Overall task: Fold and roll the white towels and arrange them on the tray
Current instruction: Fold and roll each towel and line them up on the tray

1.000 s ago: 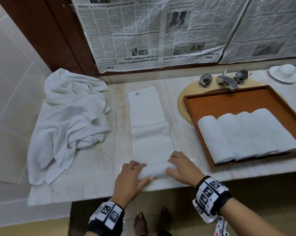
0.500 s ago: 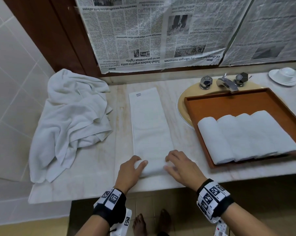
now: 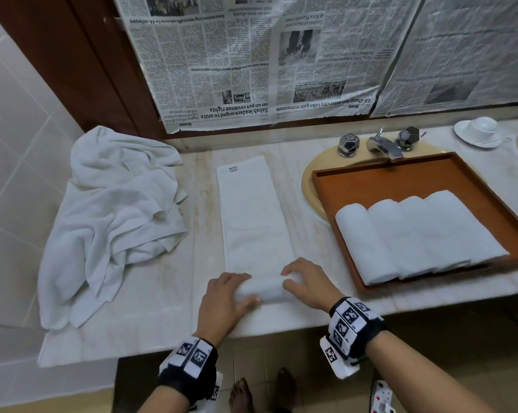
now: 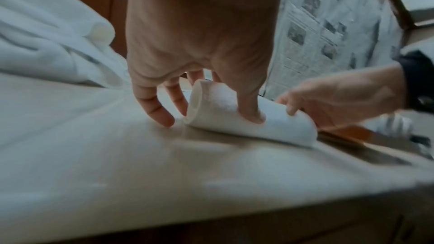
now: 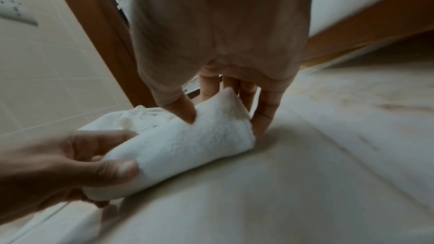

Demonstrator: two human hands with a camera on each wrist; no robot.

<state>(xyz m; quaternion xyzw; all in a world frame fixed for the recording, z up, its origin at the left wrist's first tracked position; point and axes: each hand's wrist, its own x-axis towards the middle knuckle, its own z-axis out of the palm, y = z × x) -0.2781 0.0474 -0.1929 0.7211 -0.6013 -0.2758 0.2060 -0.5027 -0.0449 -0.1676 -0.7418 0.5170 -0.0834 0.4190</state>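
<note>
Both of my hands are on the near, rolled end of the folded towel. My left hand curls over the left end of the roll, thumb pressed into its near face and fingers wrapped over the top; in the left wrist view one fingertip comes down to the countertop just past the roll's open end. My right hand grips the right end the same way, thumb dug into the terry and fingers bent over the far side, as the right wrist view shows. Neither hand is spread flat; each is closed around the cloth.

Taking the tray as landmark: the towel lies on the countertop just left of it, not touching it. The flat strip's long axis runs away from me toward the newspaper-covered wall, with a small label at the far end. The roll lies crosswise to that strip, parallel to the counter's front edge.

Four rolled towels sit side by side inside the tray, touching, their long axes running roughly front to back. A heap of loose towels lies well left of the tray, beyond the strip.
</note>
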